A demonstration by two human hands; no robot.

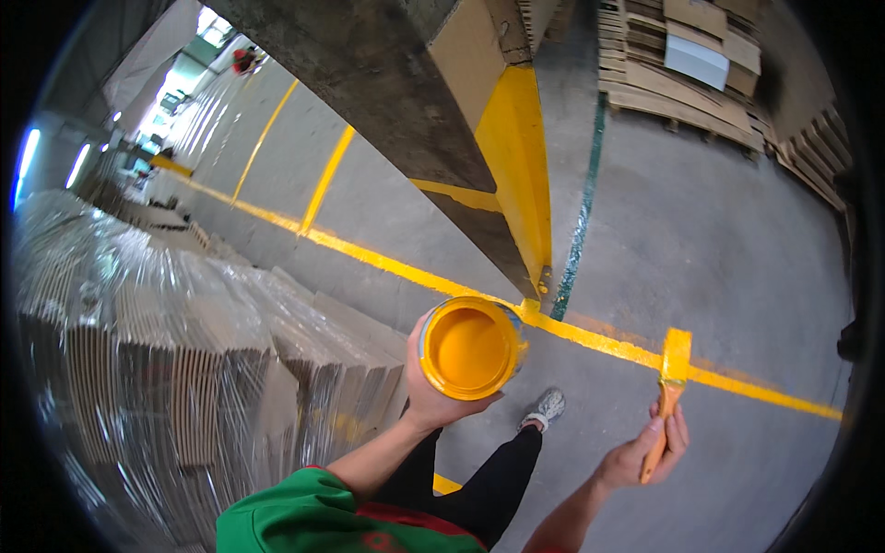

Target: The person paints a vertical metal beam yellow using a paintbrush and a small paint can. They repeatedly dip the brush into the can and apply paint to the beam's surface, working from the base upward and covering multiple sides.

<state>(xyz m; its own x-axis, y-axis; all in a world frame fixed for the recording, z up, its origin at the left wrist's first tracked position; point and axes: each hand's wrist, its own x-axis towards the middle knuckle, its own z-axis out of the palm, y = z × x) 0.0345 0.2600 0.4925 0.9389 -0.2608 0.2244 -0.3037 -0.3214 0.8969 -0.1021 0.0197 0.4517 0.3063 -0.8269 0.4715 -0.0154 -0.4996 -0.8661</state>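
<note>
My left hand (430, 398) is wrapped round the side of an open paint can (426, 353), holding it up in front of me. Yellow paint (467, 347) fills the can, and its rim is coated too. In my right hand (648, 446) I grip the orange wooden handle of a paintbrush (666, 402). Its bristles point away from me and are covered in yellow paint. The brush is apart from the can, out to the right. Ahead stands a dark pillar (369, 78), with its lower part and right face painted yellow (518, 157).
Cardboard stacks wrapped in clear film (184, 369) crowd the left side. A yellow floor line (396, 267) crosses by the pillar's foot, and a green line (583, 217) runs away from it. Wooden pallets with cardboard (687, 92) lie at the far right. My shoe (549, 405) is below the can.
</note>
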